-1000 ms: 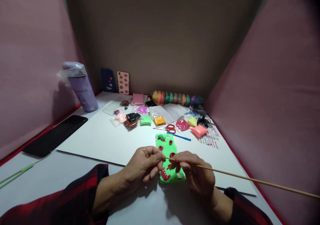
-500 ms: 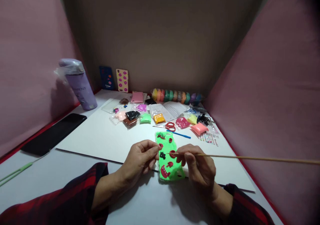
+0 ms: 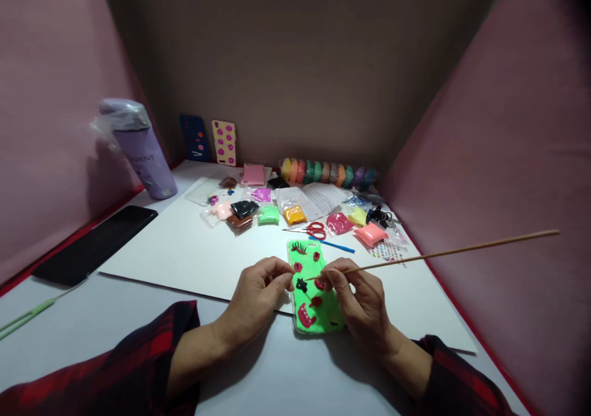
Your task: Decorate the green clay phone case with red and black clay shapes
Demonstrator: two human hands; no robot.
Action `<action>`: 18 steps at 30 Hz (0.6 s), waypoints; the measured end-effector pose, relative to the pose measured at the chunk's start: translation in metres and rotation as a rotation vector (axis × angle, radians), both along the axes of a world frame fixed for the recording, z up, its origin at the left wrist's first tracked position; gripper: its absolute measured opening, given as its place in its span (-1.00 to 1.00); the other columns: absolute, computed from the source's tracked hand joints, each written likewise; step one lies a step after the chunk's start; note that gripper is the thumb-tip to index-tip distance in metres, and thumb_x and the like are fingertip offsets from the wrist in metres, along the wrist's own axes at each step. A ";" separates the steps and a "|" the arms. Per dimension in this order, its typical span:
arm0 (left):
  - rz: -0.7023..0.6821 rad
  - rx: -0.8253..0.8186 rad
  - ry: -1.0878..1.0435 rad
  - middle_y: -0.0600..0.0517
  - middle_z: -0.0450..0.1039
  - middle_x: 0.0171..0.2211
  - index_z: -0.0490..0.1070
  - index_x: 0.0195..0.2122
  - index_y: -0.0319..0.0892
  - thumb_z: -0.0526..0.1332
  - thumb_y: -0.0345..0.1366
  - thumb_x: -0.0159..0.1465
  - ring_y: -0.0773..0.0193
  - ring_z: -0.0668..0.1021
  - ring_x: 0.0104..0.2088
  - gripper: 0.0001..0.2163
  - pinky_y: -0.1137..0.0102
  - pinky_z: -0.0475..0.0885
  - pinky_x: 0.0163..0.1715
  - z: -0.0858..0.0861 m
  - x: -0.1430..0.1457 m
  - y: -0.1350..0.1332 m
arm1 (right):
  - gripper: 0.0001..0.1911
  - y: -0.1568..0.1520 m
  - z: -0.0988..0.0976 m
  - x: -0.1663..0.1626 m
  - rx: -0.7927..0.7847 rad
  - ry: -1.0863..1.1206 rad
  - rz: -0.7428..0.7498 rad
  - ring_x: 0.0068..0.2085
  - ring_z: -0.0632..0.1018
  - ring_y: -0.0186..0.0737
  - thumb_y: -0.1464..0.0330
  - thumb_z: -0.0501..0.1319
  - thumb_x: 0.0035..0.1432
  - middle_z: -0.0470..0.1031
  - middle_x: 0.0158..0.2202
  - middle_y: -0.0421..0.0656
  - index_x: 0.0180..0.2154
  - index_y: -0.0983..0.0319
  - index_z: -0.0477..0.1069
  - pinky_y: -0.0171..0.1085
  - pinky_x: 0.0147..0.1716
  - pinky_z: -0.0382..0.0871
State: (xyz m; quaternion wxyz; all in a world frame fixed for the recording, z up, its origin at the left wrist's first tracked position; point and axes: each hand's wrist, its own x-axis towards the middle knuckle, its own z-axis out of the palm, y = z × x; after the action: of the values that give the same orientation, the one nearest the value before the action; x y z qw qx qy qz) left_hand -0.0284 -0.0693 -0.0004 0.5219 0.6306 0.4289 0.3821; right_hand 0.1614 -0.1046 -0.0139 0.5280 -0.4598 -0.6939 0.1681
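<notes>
A bright green phone case (image 3: 311, 293) with red and black clay shapes on it lies on a white board (image 3: 194, 256) in front of me. My right hand (image 3: 357, 302) pinches a long thin wooden stick (image 3: 443, 253); its tip rests on the case by a small black shape (image 3: 301, 285), and its far end slants up to the right. My left hand (image 3: 258, 296) is curled at the case's left edge, its fingertips touching that edge.
Small bags of coloured clay (image 3: 295, 215), red scissors (image 3: 314, 230), a blue tool (image 3: 335, 245) and a sticker sheet (image 3: 386, 253) lie behind the case. A row of clay tubs (image 3: 327, 173), two decorated cases (image 3: 226, 142), a purple tumbler (image 3: 138, 151) and a black phone (image 3: 96, 244) stand farther off.
The stick's far end swung upward from low right to high right. Its tip moved up the case. My left hand shifted slightly away, uncovering the black shape.
</notes>
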 end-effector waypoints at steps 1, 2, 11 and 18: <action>0.000 0.001 0.002 0.03 0.46 -0.48 0.47 -0.40 -0.23 0.18 -0.34 0.21 0.30 0.44 -0.42 -0.89 0.44 0.32 -0.39 0.000 0.000 0.000 | -0.79 0.001 0.000 0.000 -0.003 -0.001 -0.002 -0.45 0.47 -0.35 0.42 0.07 0.30 0.43 -0.46 -0.19 -0.38 0.25 0.40 -0.34 -0.43 0.34; 0.001 0.003 0.004 0.03 0.46 -0.48 0.47 -0.40 -0.23 0.18 -0.35 0.21 0.30 0.45 -0.42 -0.89 0.44 0.32 -0.38 0.000 0.000 0.001 | -0.79 0.001 -0.001 0.000 -0.007 0.000 -0.002 -0.44 0.46 -0.35 0.42 0.07 0.30 0.43 -0.46 -0.19 -0.38 0.25 0.40 -0.33 -0.43 0.33; -0.026 0.001 -0.002 0.05 0.46 -0.47 0.45 -0.40 -0.23 0.16 -0.35 0.22 0.31 0.45 -0.41 -0.88 0.43 0.33 -0.34 0.000 0.000 0.002 | -0.80 0.002 -0.004 -0.001 -0.069 0.003 0.018 -0.45 0.47 -0.37 0.39 0.08 0.31 0.43 -0.44 -0.21 -0.36 0.23 0.40 -0.35 -0.43 0.33; -0.035 -0.020 -0.011 0.05 0.46 -0.47 0.45 -0.41 -0.24 0.16 -0.37 0.21 0.32 0.45 -0.41 -0.89 0.42 0.33 -0.35 0.001 0.000 0.001 | -0.81 0.002 -0.005 -0.002 -0.072 -0.011 0.031 -0.45 0.48 -0.38 0.41 0.06 0.32 0.44 -0.43 -0.22 -0.34 0.22 0.39 -0.37 -0.43 0.33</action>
State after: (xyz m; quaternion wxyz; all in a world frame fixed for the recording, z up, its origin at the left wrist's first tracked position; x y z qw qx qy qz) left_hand -0.0282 -0.0679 0.0003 0.5370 0.6307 0.4188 0.3721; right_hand 0.1592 -0.1025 -0.0186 0.5045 -0.4688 -0.6973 0.1984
